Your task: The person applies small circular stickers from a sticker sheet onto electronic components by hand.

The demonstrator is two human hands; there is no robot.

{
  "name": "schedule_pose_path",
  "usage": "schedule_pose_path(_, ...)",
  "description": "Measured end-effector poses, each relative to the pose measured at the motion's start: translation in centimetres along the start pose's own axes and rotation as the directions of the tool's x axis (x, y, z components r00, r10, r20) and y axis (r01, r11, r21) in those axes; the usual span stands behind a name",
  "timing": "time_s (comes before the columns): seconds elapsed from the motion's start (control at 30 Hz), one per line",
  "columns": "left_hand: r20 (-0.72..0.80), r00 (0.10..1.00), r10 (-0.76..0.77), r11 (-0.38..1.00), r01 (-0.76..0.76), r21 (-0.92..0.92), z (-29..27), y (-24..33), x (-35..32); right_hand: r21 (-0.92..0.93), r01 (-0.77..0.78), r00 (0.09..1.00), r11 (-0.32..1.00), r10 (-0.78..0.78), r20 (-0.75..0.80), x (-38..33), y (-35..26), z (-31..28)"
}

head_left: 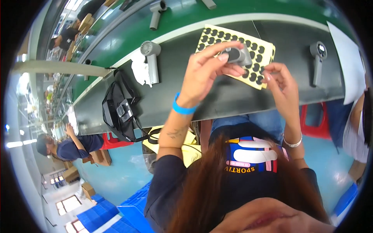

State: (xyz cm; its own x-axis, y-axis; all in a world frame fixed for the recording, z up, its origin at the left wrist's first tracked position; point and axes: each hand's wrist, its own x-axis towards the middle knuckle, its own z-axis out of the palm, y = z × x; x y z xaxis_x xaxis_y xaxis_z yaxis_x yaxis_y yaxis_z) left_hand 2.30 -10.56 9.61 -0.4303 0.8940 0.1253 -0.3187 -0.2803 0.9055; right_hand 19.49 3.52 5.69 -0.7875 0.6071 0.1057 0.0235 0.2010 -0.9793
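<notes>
My left hand, with a blue wristband, is closed around a grey device that looks like a handheld fan seen nearly end-on. A dark oval face shows on it, and my fingers hide part of its body. Beneath it lies a pale yellow sheet bearing rows of black rounded stickers. My right hand is at the sheet's right edge, thumb and forefinger pinched close together. Whatever may be between those fingertips is too small to make out.
On the dark bench, a grey handheld fan lies beside crumpled white wrapping at left, near a black bag. Another handheld fan and a white sheet are at right. More fans lie on the green belt. Co-workers sit on both sides.
</notes>
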Motion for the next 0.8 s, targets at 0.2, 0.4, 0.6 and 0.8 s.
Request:
schedule_pose_path(0.2, 0.109, 0.977, 0.186, 0.806, -0.215, 0.551, -2.8, 0.8, 10.8, -0.005, 0.034, 0.999, 0.999, -0.034, -0.031, 1.3, 1.6, 0.2)
schedule_pose_path(0.4, 0.315, 0.874, 0.370, 0.313, -0.437, 0.843, -12.4, -7.7, 23.8, -0.142, 0.083, 0.994, 0.986, -0.091, -0.054, 1.4, 2.8, 1.5)
schedule_pose_path(0.6, 0.412, 0.885, 0.218, 0.223, -0.456, 0.862, -15.9, -9.6, 26.8, -0.141, -0.001, 0.993, 0.990, -0.015, -0.116, 1.1, 4.2, -0.1)
schedule_pose_path(0.8, 0.041, 0.931, 0.364, -0.440, 0.133, 0.888, -17.7, -2.9, 23.7, -0.286, -0.003, 0.985, 0.958, -0.046, -0.166, 2.1, 4.4, -1.3)
